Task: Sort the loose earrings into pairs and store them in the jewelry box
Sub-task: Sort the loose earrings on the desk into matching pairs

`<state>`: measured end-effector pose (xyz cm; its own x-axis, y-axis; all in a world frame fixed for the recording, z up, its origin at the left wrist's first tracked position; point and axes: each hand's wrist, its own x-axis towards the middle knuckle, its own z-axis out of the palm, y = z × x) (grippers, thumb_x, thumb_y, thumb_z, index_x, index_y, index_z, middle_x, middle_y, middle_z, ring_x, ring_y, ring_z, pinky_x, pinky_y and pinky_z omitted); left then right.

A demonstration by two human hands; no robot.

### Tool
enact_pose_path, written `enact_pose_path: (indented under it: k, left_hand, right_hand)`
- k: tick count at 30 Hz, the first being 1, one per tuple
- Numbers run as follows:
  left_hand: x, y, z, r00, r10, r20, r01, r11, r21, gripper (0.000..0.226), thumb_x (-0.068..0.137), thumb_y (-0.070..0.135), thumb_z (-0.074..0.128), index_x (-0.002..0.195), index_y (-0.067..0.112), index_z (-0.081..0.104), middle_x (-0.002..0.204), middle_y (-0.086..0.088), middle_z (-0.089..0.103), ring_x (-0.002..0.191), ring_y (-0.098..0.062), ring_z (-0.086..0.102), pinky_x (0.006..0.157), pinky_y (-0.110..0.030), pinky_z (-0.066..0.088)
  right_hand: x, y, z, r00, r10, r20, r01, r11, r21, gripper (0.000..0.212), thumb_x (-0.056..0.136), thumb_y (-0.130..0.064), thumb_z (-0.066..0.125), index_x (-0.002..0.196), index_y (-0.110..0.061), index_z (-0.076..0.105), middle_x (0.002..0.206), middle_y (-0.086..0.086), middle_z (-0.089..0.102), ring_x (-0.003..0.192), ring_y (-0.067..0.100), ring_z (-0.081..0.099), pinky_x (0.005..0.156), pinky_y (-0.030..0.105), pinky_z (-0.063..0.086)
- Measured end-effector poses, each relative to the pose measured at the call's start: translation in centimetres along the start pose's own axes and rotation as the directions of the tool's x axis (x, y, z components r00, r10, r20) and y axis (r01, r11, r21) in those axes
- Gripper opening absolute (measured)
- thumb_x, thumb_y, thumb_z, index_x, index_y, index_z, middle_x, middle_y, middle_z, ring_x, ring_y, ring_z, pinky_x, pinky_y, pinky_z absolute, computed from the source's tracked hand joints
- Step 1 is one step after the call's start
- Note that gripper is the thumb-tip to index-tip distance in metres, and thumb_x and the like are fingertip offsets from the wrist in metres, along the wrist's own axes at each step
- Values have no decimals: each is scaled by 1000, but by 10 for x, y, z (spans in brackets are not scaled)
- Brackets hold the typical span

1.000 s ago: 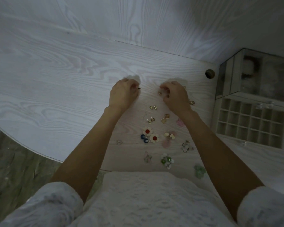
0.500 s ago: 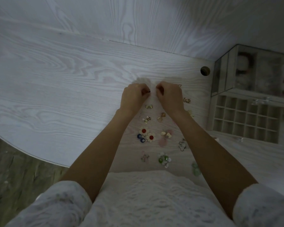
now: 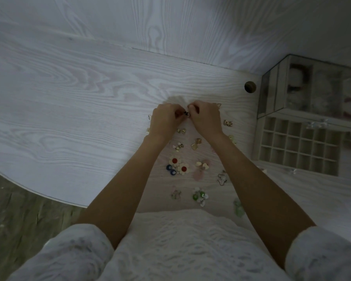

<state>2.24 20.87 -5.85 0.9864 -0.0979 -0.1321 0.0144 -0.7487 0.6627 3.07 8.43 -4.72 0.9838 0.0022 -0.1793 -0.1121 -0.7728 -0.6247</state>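
Over the last second we have brought our hands together: they were apart at the far end of the spread, each working its own spot, and now the left hand (image 3: 166, 120) and right hand (image 3: 206, 118) meet knuckle to knuckle above the pale wood-grain table (image 3: 69, 110). Both have their fingers curled in, and between the fingertips sits a tiny dark earring piece (image 3: 185, 113); each hand seems to pinch one side of it, though it is too small for us to tell whether it is one earring or a matched two. We read this as a pair being joined, so the sorting goes on and storing has not begun. The other loose earrings lie on the table between our forearms, among them the white flower earrings with red centres (image 3: 179, 164) and a green beaded cluster (image 3: 200, 196). The open grey jewelry box with its grid of small compartments (image 3: 298, 147) stands well to the right, its visible cells looking unfilled.
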Motion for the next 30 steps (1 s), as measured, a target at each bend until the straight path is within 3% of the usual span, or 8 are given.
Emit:
enact_pose_path:
  k: [4, 7, 11, 14, 18, 20, 25, 30]
  left_hand:
    - [-5, -1, -5, 1000, 4, -2, -4, 998, -56, 20, 86, 14, 63, 105, 8, 69, 99, -9, 72, 92, -21, 67, 87, -30, 51]
    - [-17, -2, -19, 999, 19, -49, -24, 995, -94, 20, 88, 19, 61, 106, 12, 69, 97, -4, 73, 85, -14, 67, 80, -21, 50]
    - [-51, -21, -42, 975, 60, -214, -64, 998, -12, 19, 89, 24, 59, 103, 17, 69, 88, 2, 71, 76, -10, 61, 66, -24, 49]
    - [-77, -48, -49, 947, -48, -316, 65, 997, 45, 19, 85, 23, 62, 103, 17, 67, 91, 2, 69, 81, -16, 58, 65, -25, 42]
    - [-87, -71, -41, 957, -188, -223, 206, 977, 57, 33, 79, 34, 69, 107, 16, 62, 99, -3, 64, 88, -21, 56, 70, -28, 43]
    - [-84, -70, -36, 957, -215, -196, 227, 973, 39, 35, 78, 37, 69, 106, 17, 62, 98, -4, 64, 89, -21, 56, 71, -26, 40]
    - [-70, -53, -25, 949, -242, -202, 243, 970, -21, 26, 79, 33, 69, 97, 15, 63, 92, -4, 64, 85, -19, 58, 72, -28, 44]
    - [-67, -53, -27, 956, -228, -187, 231, 973, -9, 12, 82, 19, 65, 93, 13, 65, 90, -5, 66, 83, -20, 59, 71, -28, 44]
  right_hand:
    - [-1, 0, -7, 990, 128, 60, -136, 976, 171, 27, 90, -6, 41, 96, -3, 67, 87, 10, 70, 80, 23, 66, 81, 41, 53]
    - [-8, 3, -18, 989, 137, 50, -145, 960, 241, 26, 90, -6, 43, 96, -7, 68, 83, 5, 68, 76, 22, 66, 78, 45, 54]
    - [-26, 1, -21, 1000, 2, -11, 0, 982, 190, 24, 89, -5, 47, 97, -9, 69, 86, 6, 70, 76, 24, 64, 74, 44, 54]
    - [-35, -6, -6, 984, -178, 22, 176, 982, 68, 22, 87, -5, 49, 98, -10, 68, 93, 6, 70, 85, 20, 62, 77, 36, 51]
    - [-25, -23, 24, 924, -355, 144, 364, 931, -41, 29, 84, -1, 52, 107, -11, 66, 108, 7, 63, 100, 24, 51, 83, 26, 38]
    - [-17, -34, 36, 881, -427, 205, 448, 892, -64, 32, 83, 1, 54, 111, -13, 65, 112, 7, 59, 103, 24, 48, 85, 26, 38]
    - [0, -44, 49, 828, -462, 317, 519, 846, -123, 27, 83, 2, 56, 103, -11, 69, 109, 7, 61, 103, 24, 48, 83, 28, 41]
    - [0, -30, 43, 866, -432, 253, 476, 867, -149, 12, 81, 1, 61, 89, -5, 68, 97, 10, 64, 91, 27, 57, 74, 41, 50]
